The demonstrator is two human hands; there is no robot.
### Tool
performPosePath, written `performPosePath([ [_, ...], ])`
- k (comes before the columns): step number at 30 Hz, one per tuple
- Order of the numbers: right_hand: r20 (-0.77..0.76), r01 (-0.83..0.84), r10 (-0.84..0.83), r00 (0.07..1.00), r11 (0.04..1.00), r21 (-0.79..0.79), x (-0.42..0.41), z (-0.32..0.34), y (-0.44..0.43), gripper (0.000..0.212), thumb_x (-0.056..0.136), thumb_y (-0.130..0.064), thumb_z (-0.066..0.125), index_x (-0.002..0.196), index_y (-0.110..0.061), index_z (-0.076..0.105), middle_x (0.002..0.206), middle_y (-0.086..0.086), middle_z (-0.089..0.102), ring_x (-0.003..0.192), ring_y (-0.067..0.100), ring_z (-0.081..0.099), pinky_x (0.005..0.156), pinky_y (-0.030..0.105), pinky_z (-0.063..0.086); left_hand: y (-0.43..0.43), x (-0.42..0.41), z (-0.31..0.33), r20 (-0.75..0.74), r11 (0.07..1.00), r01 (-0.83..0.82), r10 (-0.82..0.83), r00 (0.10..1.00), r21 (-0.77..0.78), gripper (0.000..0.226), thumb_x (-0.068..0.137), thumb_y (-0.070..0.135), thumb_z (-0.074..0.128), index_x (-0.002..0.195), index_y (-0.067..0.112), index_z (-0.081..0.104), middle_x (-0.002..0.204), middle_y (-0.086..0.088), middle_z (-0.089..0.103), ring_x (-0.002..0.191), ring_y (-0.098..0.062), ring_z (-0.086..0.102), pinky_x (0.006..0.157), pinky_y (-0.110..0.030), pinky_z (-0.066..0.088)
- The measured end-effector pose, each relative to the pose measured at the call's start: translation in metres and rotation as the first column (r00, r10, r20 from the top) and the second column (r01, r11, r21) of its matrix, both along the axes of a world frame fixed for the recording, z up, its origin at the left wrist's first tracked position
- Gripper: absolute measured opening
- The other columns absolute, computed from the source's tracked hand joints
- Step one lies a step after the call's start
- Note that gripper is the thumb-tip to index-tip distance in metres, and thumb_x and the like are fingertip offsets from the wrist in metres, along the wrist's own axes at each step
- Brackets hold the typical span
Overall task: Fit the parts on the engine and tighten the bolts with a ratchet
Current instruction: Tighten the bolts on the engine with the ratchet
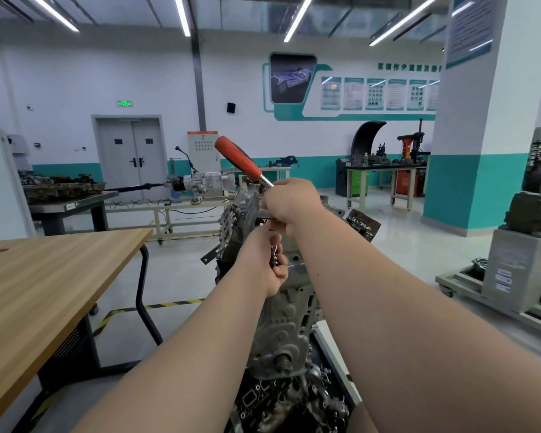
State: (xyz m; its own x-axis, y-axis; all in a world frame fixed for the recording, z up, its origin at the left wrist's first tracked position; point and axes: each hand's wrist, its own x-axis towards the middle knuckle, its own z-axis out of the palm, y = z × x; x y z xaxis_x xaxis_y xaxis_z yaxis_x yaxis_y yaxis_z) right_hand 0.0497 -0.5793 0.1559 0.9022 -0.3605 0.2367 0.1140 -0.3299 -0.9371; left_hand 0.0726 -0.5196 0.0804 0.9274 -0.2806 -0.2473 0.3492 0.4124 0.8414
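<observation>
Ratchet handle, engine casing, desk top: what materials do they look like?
Ratchet handle: red-orange, matte, probably a rubber or plastic grip; its shank is bright and mirror-like, likely chromed steel. Engine casing: dull grey, rough and ribbed, likely cast aluminium. Desk top: light wood grain, likely laminate or veneer.

— Where's the ratchet [242, 162]?
— At the far top of the engine [281, 326]. Its red-orange grip tilts up and to the left, and its chrome shank is gripped in the right hand [289, 203].
— And the engine?
— Grey cast metal, standing centre, with a perforated plate [230, 226] on its far left side. The left hand [261, 270] pinches small shiny metal pieces [275, 260].
</observation>
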Motion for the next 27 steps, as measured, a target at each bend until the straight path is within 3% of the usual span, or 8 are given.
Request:
performPosePath([
  [5, -0.018, -0.001, -0.001, 1.000, 0.994, -0.112, 0.000, -0.001, -0.003, 0.013, 0.087, -0.007, 0.057, 0.080, -0.019, 0.056, 0.079, 0.007, 0.062, 0.062, 0.019, 0.055, 0.058, 0.032, 0.054, -0.008, -0.001, 0.020, 0.098, 0.999, 0.043, -0.041, 0.994, -0.020, 0.034, 0.096, 0.044, 0.046, 0.072, 0.020, 0.048, 0.056, 0.006, 0.040, 0.041, -0.006, 0.030, 0.036, -0.017, 0.015],
  [9, 0.004, 0.027, -0.029, 1.000, 0.870, -0.493, 0.004, 0.002, -0.007, 0.018, 0.091, -0.028, 0.059, 0.088, -0.012, 0.053, 0.074, 0.002, 0.055, 0.058, 0.015, 0.051, 0.047, 0.024, 0.038, -0.012, 0.001, 0.028, 0.088, 0.998, 0.022, -0.018, 0.996, -0.051, 0.034, 0.097, 0.032, 0.045, 0.066, 0.019, 0.043, 0.044, 0.005, 0.038, 0.032, -0.006, 0.027, 0.035, -0.016, 0.014],
  [12, 0.102, 0.117, -0.058, 0.993, 0.416, -0.902, 0.004, 0.003, -0.009, 0.043, 0.093, -0.040, 0.055, 0.125, -0.013, 0.046, 0.115, 0.008, 0.054, 0.086, 0.026, 0.059, 0.059, 0.036, 0.042, -0.013, 0.009, 0.025, 0.066, 0.995, 0.025, -0.019, 0.998, -0.097, 0.032, 0.092, 0.011, 0.040, 0.062, 0.020, 0.039, 0.046, 0.005, 0.039, 0.030, -0.008, 0.025, 0.037, -0.018, 0.013],
  [14, 0.184, 0.186, -0.032, 0.982, 0.086, -0.979, 0.002, 0.005, -0.010, 0.044, 0.097, -0.037, 0.048, 0.134, -0.013, 0.042, 0.123, 0.010, 0.049, 0.082, 0.028, 0.055, 0.052, 0.037, 0.035, -0.015, 0.013, 0.019, 0.085, 0.989, 0.050, -0.039, 0.996, -0.142, 0.035, 0.090, 0.003, 0.032, 0.060, 0.021, 0.036, 0.043, 0.006, 0.037, 0.029, -0.009, 0.024, 0.039, -0.019, 0.011],
  [16, 0.191, 0.191, -0.031, 0.981, 0.005, -0.981, 0.000, 0.005, -0.013, 0.041, 0.097, -0.032, 0.044, 0.133, -0.013, 0.045, 0.120, 0.009, 0.049, 0.071, 0.024, 0.045, 0.050, 0.036, 0.033, -0.020, 0.015, 0.015, 0.104, 0.979, 0.072, -0.052, 0.993, -0.191, 0.036, 0.091, 0.004, 0.031, 0.060, 0.021, 0.036, 0.042, 0.006, 0.035, 0.029, -0.008, 0.024, 0.036, -0.018, 0.012],
  [18, 0.152, 0.158, -0.053, 0.987, 0.129, -0.979, -0.001, 0.003, -0.016, 0.032, 0.096, -0.031, 0.045, 0.124, -0.015, 0.049, 0.109, 0.007, 0.052, 0.072, 0.021, 0.045, 0.057, 0.036, 0.037, -0.022, 0.017, 0.013, 0.107, 0.975, 0.069, -0.048, 0.993, -0.210, 0.036, 0.093, 0.006, 0.035, 0.059, 0.020, 0.036, 0.041, 0.005, 0.035, 0.030, -0.009, 0.024, 0.034, -0.018, 0.013],
  [23, 0.059, 0.047, -0.006, 0.998, 0.688, -0.724, 0.009, -0.002, -0.017, 0.017, 0.092, -0.029, 0.057, 0.100, -0.016, 0.051, 0.084, 0.001, 0.058, 0.066, 0.015, 0.055, 0.050, 0.026, 0.038, -0.022, 0.019, 0.014, 0.090, 0.976, 0.022, -0.003, 0.996, -0.215, 0.035, 0.097, 0.014, 0.042, 0.062, 0.018, 0.043, 0.040, 0.004, 0.037, 0.029, -0.007, 0.027, 0.033, -0.015, 0.015],
  [27, 0.046, 0.009, 0.018, 0.999, 0.847, -0.532, 0.009, -0.001, -0.013, 0.037, 0.090, -0.025, 0.062, 0.124, -0.014, 0.050, 0.087, -0.001, 0.053, 0.066, 0.010, 0.050, 0.048, 0.024, 0.034, -0.022, 0.023, 0.014, 0.090, 0.982, 0.014, 0.003, 0.996, -0.190, 0.030, 0.099, 0.023, 0.040, 0.069, 0.020, 0.046, 0.042, 0.005, 0.038, 0.032, -0.007, 0.030, 0.041, -0.018, 0.015],
])
